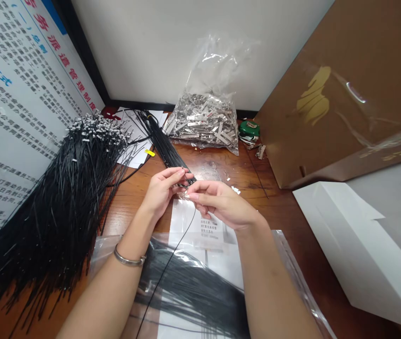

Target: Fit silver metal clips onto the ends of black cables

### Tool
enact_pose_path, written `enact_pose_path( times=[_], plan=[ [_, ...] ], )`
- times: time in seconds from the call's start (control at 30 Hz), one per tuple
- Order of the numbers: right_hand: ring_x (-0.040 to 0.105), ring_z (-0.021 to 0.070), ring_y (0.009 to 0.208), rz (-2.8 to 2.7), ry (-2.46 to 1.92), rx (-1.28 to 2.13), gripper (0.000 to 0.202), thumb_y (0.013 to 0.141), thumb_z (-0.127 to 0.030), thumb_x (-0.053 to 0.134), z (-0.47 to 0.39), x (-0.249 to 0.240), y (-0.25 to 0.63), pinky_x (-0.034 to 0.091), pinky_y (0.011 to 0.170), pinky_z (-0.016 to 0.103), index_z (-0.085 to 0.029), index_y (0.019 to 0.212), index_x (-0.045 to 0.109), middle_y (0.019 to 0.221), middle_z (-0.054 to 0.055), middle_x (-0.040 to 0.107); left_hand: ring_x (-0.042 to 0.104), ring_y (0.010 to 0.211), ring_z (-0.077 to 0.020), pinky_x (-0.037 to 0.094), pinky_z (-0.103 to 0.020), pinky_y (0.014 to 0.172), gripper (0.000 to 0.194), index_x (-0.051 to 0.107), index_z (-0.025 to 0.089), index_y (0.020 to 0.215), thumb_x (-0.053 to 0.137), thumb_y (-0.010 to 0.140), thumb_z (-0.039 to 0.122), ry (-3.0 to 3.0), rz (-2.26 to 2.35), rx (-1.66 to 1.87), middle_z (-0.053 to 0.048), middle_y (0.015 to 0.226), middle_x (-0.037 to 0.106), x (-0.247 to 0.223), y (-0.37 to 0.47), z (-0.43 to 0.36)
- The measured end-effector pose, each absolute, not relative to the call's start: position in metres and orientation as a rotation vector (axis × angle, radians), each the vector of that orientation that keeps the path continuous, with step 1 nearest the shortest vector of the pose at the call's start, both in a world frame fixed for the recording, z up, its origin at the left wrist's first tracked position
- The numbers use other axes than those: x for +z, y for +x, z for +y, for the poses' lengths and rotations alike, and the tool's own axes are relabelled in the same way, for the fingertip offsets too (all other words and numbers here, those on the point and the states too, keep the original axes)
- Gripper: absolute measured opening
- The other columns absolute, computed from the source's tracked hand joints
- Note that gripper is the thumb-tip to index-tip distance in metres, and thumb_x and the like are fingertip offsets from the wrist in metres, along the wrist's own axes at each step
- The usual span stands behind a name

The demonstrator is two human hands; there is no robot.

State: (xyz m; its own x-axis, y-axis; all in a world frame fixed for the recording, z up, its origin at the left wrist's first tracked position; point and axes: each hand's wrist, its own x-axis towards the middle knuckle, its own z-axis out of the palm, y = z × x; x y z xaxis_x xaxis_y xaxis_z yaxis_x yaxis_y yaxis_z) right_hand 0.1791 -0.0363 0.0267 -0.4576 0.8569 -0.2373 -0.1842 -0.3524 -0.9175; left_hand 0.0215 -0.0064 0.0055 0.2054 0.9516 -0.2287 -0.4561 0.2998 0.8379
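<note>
Thin black cord point(172, 256): pinched at its upper end between both hands, hanging down from the fingertips over the lower bag; small metal clip point(185, 184) at the pinch point, mostly hidden by fingers, exact seating on the cord impossible to tell.

Left hand point(161, 190): fingers curled narrow, thumb and forefinger closed on the cord end and clip from the left. Silver bangle point(129, 259) on the left wrist.

Right hand point(223, 203): fingers closed narrow, fingertips meeting the left hand's at the same point, gripping the cord end from the right.

Clear plastic bag point(292, 263) directly beneath the forearms, flat on the table, holding a bundle of loose black cords point(200, 287) and a white printed label point(204, 230).

Small bundle of black cords point(161, 141) just beyond the hands, running up toward the wall, with a yellow tag point(149, 152) beside it, lying partly on white paper sheets point(133, 136).

Large heap of black cords with metal clips fitted at the ends point(62, 202) at left, fanned across the table, clip ends uppermost against a printed poster point(17, 103).

Clear bag of loose silver metal clips point(205, 120) at the back against the wall; green tape roll point(249, 128) just to its right, a few stray clips near it.

Brown cardboard box point(331, 94) at right, tilted; white paper bag point(356, 245) in front of it, lying flat.

Wooden table point(274, 197) beneath everything.
</note>
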Motion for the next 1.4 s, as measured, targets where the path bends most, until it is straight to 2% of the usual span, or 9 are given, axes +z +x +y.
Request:
enact_pose_path(
  times=[0.33, 0.53, 0.67, 0.8, 1.0, 1.2, 1.4],
  plan=[
    [0.043, 0.0073, 0.050, -1.239, -1.107, 1.779, 0.021, 0.072, -0.037, 0.073, -0.0328, 0.0194, 0.1793, 0.032, 0.047, 0.022, -0.018, 0.080, 0.067, 0.057, -0.004, 0.052, 0.059, 0.061, -0.0095, 0.045, -0.021, 0.057, 0.025, 0.073, 0.014, 0.077, 0.082, 0.059, 0.030, 0.700, 0.900, 1.177, -0.005, 0.074, 0.072, 0.0081, 0.0230, -0.0050],
    [0.034, 0.0064, 0.046, -1.366, -1.230, 1.766, 0.018, 0.077, -0.035, 0.068, -0.0331, 0.0202, 0.1781, 0.023, 0.044, 0.022, -0.018, 0.081, 0.065, 0.051, -0.008, 0.041, 0.058, 0.059, -0.0078, 0.042, -0.018, 0.053, 0.023, 0.074, 0.014, 0.077, 0.082, 0.060, 0.028, 0.774, 0.953, 1.244, -0.004, 0.072, 0.072, 0.0041, 0.0249, -0.0047],
    [0.032, 0.0059, 0.043, -1.462, -1.154, 1.849, 0.016, 0.078, -0.033, 0.067, -0.0352, 0.0260, 0.1758, 0.020, 0.042, 0.022, -0.018, 0.078, 0.063, 0.048, -0.009, 0.039, 0.052, 0.051, -0.0044, 0.038, -0.016, 0.049, 0.017, 0.075, 0.014, 0.075, 0.080, 0.063, 0.025, 0.794, 0.943, 1.238, -0.003, 0.067, 0.070, 0.0037, 0.0255, -0.0054],
    [0.036, 0.0052, 0.044, -1.403, -1.011, 1.935, 0.017, 0.076, -0.033, 0.070, -0.0362, 0.0269, 0.1757, 0.024, 0.042, 0.021, -0.017, 0.078, 0.063, 0.052, -0.008, 0.045, 0.052, 0.048, -0.0051, 0.039, -0.017, 0.047, 0.017, 0.075, 0.013, 0.074, 0.077, 0.063, 0.025, 0.728, 0.880, 1.153, -0.003, 0.064, 0.069, 0.0082, 0.0240, -0.0064],
    [0.041, 0.0030, 0.046, -1.244, -0.892, 1.961, 0.016, 0.075, -0.031, 0.072, -0.0349, 0.0242, 0.1769, 0.030, 0.040, 0.019, -0.017, 0.078, 0.064, 0.073, -0.002, 0.062, 0.051, 0.045, -0.0056, 0.039, -0.018, 0.044, 0.018, 0.074, 0.013, 0.074, 0.076, 0.061, 0.025, 0.646, 0.801, 1.168, -0.005, 0.069, 0.073, 0.0128, 0.0204, -0.0059],
    [0.053, 0.0053, 0.052, -1.265, -0.902, 1.944, 0.016, 0.077, -0.032, 0.071, -0.0345, 0.0257, 0.1758, 0.036, 0.040, 0.016, -0.017, 0.079, 0.064, 0.081, 0.003, 0.070, 0.052, 0.045, -0.0056, 0.037, -0.017, 0.043, 0.020, 0.071, 0.013, 0.074, 0.078, 0.060, 0.026, 0.624, 0.834, 1.176, -0.005, 0.071, 0.073, 0.0103, 0.0208, -0.0048],
    [0.069, 0.0159, 0.080, -1.220, -0.851, 2.014, 0.020, 0.076, -0.034, 0.073, -0.0350, 0.0252, 0.1700, 0.052, 0.056, 0.022, -0.017, 0.083, 0.064, 0.099, 0.008, 0.071, 0.049, 0.043, -0.0028, 0.036, -0.014, 0.041, 0.025, 0.071, 0.012, 0.075, 0.082, 0.058, 0.026, 0.610, 0.893, 1.217, -0.003, 0.066, 0.070, 0.0088, 0.0227, -0.0033]
  ],
)
